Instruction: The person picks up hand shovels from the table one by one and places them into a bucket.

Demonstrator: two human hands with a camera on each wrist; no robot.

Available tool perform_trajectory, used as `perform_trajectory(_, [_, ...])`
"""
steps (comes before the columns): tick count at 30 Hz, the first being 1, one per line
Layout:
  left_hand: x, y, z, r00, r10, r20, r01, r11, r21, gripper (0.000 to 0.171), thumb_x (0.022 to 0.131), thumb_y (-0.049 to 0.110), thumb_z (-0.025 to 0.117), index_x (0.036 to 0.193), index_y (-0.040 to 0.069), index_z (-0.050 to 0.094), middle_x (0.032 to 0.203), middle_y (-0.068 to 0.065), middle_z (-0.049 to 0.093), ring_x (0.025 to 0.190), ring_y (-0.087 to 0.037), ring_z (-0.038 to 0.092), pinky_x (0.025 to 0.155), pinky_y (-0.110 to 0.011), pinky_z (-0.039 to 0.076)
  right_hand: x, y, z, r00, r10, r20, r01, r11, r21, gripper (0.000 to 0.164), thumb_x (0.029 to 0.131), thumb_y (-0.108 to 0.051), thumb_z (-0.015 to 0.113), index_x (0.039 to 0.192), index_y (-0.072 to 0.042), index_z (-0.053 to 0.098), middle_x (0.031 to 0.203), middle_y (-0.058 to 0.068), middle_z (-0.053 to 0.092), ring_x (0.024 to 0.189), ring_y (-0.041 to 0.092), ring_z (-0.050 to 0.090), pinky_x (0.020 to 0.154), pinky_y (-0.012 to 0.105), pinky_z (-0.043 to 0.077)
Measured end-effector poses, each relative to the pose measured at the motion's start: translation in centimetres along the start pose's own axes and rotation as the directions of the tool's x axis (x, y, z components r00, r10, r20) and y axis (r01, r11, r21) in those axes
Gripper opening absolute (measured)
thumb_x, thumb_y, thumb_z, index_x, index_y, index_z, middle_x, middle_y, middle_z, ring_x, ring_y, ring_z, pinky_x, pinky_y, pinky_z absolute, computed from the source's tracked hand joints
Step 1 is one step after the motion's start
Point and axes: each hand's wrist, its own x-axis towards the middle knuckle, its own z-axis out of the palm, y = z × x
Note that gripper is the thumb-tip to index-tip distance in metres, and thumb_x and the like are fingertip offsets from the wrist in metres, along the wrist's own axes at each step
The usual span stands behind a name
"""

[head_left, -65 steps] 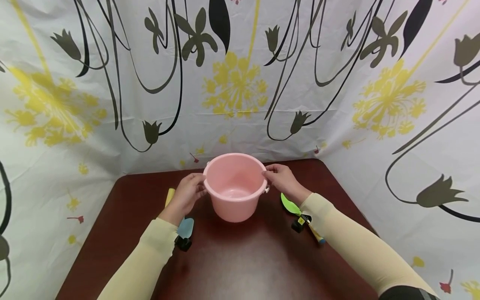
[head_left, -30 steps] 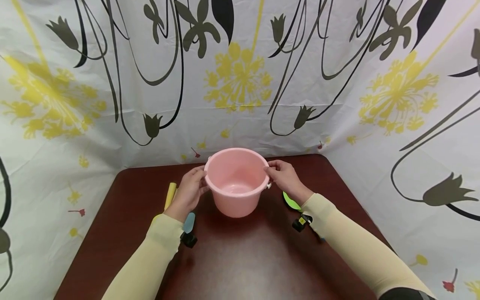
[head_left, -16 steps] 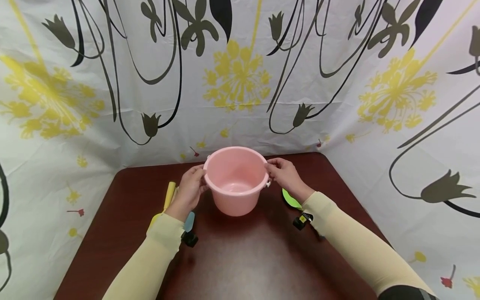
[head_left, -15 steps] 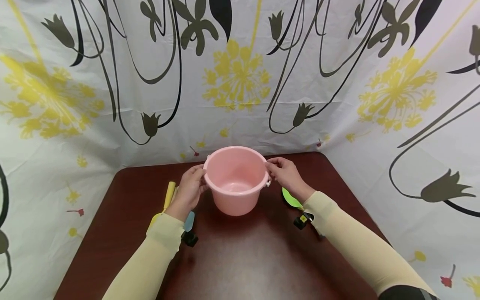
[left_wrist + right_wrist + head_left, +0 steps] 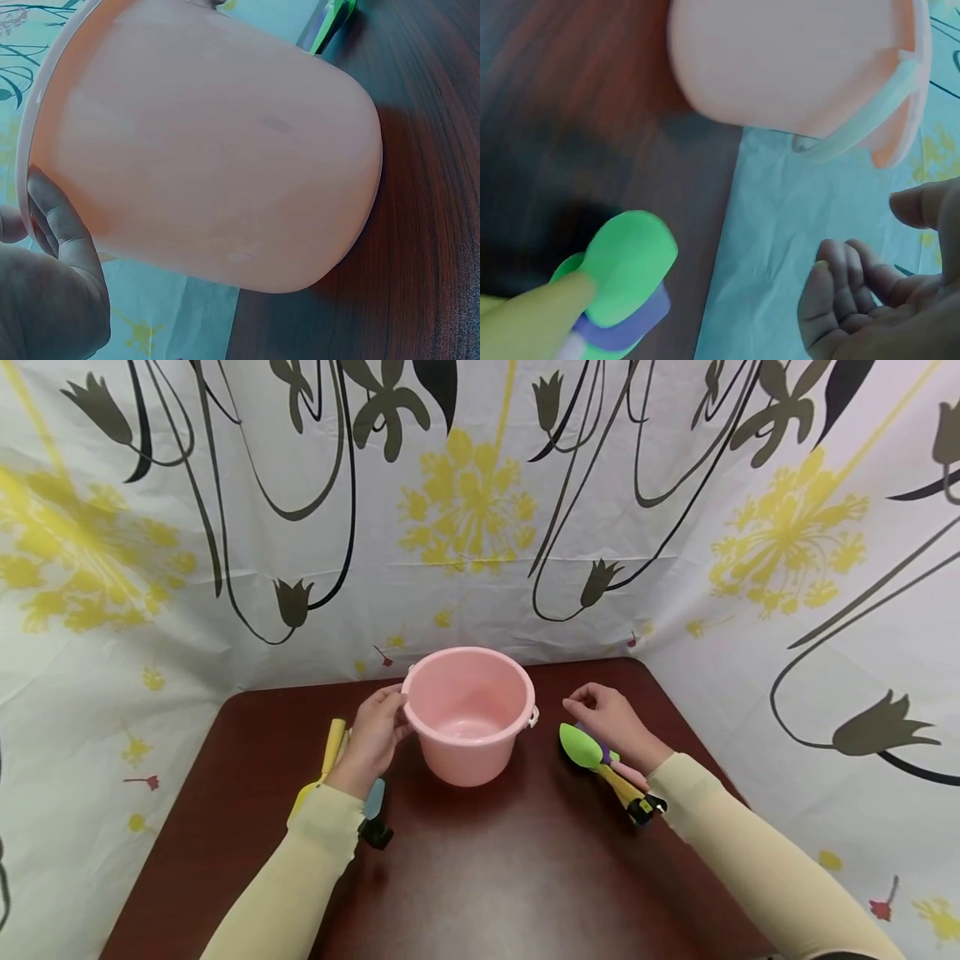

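A pink plastic bucket (image 5: 467, 764) stands upright at the back middle of the table, its mouth facing up and its inside bare. My left hand (image 5: 372, 732) grips the left side of the rim; the left wrist view shows fingers (image 5: 64, 225) wrapped under the lip. Off to the right of the bucket, my right hand (image 5: 613, 720) is in the air with nothing in it, fingers loosely bent and thumb apart in the right wrist view. Below that hand lies a toy shovel with a green blade (image 5: 581, 746) and yellow handle. The bucket's white handle (image 5: 870, 116) hangs along its side.
Under the green shovel lies another tool with a purple and pink handle (image 5: 628, 774). Left of the bucket, partly behind my left forearm, are a yellow tool (image 5: 334, 745) and a blue blade (image 5: 374, 798). Patterned cloth (image 5: 465, 610) encloses the dark red table (image 5: 480, 877).
My right hand has let go of the bucket's rim and moved right, uncovering more of the tools there. The left hand keeps its hold, and the bucket stays in place.
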Motion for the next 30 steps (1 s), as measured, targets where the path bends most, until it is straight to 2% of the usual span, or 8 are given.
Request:
perform_trajectory(4, [0.1, 0.0, -0.1, 1.000, -0.009, 0.004, 0.009, 1.000, -0.014, 0.035, 0.101, 0.021, 0.058, 0.132, 0.005, 0.057, 0.132, -0.018, 0.055, 0.085, -0.017, 0.058, 0.071, -0.025, 0.055, -1.2, 1.0, 0.4, 1.000, -0.018, 0.011, 0.019, 0.989, -0.148, 0.041, 0.098, -0.046, 0.062, 0.118, -0.010, 0.062, 0.109, 0.009, 0.064, 0.092, 0.023, 0.061, 0.078, 0.041, 0.052])
perform_trajectory(8, [0.2, 0.0, -0.1, 1.000, -0.008, 0.013, 0.008, 1.000, -0.027, 0.035, 0.101, 0.020, 0.058, 0.132, 0.005, 0.057, 0.130, -0.018, 0.055, 0.084, -0.017, 0.058, 0.070, -0.025, 0.055, -2.4, 1.5, 0.8, 0.998, -0.041, 0.046, 0.053, 0.952, -0.301, 0.041, 0.097, -0.039, 0.065, 0.118, -0.004, 0.060, 0.109, 0.013, 0.060, 0.091, 0.024, 0.059, 0.077, 0.044, 0.052])
perform_trajectory(13, [0.4, -0.1, -0.2, 1.000, -0.004, 0.018, 0.004, 0.999, -0.038, 0.036, 0.102, 0.020, 0.057, 0.134, 0.004, 0.056, 0.128, -0.019, 0.054, 0.081, -0.016, 0.059, 0.068, -0.025, 0.055, -3.4, 2.4, 0.9, 0.992, -0.017, 0.123, 0.067, 0.908, -0.413, 0.040, 0.096, -0.033, 0.067, 0.115, 0.001, 0.058, 0.103, 0.015, 0.057, 0.085, 0.026, 0.057, 0.072, 0.044, 0.051])
perform_trajectory(18, [0.5, -0.1, -0.3, 1.000, -0.005, 0.027, 0.007, 0.999, -0.047, 0.038, 0.102, 0.020, 0.056, 0.135, 0.003, 0.054, 0.128, -0.020, 0.053, 0.080, -0.015, 0.059, 0.068, -0.025, 0.054, -3.8, 3.6, 0.7, 0.988, 0.020, 0.154, 0.058, 0.871, -0.487, 0.034, 0.094, -0.030, 0.069, 0.102, 0.000, 0.056, 0.088, 0.010, 0.054, 0.073, 0.023, 0.050, 0.062, 0.039, 0.045])
perform_trajectory(21, [0.5, 0.0, -0.3, 1.000, -0.007, 0.029, 0.008, 0.999, -0.051, 0.038, 0.102, 0.020, 0.057, 0.135, 0.003, 0.054, 0.129, -0.021, 0.053, 0.080, -0.015, 0.059, 0.068, -0.025, 0.054, -3.9, 4.4, 0.9, 0.986, 0.043, 0.158, 0.046, 0.853, -0.520, 0.036, 0.092, -0.031, 0.071, 0.102, 0.001, 0.057, 0.084, 0.008, 0.054, 0.069, 0.021, 0.051, 0.059, 0.037, 0.045])
perform_trajectory(24, [0.4, 0.0, -0.3, 1.000, -0.007, 0.028, 0.008, 0.998, -0.056, 0.038, 0.102, 0.020, 0.056, 0.135, 0.002, 0.054, 0.127, -0.020, 0.054, 0.080, -0.015, 0.059, 0.068, -0.025, 0.054, -4.0, 5.0, 1.3, 0.984, 0.068, 0.163, 0.031, 0.842, -0.538, 0.034, 0.091, -0.032, 0.073, 0.096, -0.002, 0.057, 0.077, 0.007, 0.055, 0.063, 0.020, 0.051, 0.055, 0.036, 0.044])
perform_trajectory(27, [0.4, 0.0, -0.3, 1.000, -0.005, 0.026, 0.006, 0.998, -0.058, 0.037, 0.102, 0.020, 0.056, 0.135, 0.002, 0.055, 0.126, -0.020, 0.054, 0.080, -0.015, 0.058, 0.068, -0.025, 0.054, -4.1, 5.6, 1.6, 0.984, 0.064, 0.166, 0.037, 0.838, -0.544, 0.030, 0.091, -0.030, 0.073, 0.088, -0.006, 0.055, 0.070, 0.005, 0.052, 0.056, 0.019, 0.050, 0.050, 0.034, 0.040])
perform_trajectory(30, [0.4, 0.0, -0.3, 1.000, -0.005, 0.026, 0.006, 0.998, -0.058, 0.038, 0.102, 0.020, 0.056, 0.135, 0.003, 0.055, 0.126, -0.020, 0.054, 0.080, -0.015, 0.058, 0.068, -0.025, 0.054, -4.3, 5.9, 1.8, 0.985, 0.054, 0.164, 0.047, 0.831, -0.555, 0.029, 0.091, -0.028, 0.072, 0.086, -0.006, 0.054, 0.068, 0.004, 0.052, 0.054, 0.018, 0.049, 0.049, 0.034, 0.040])
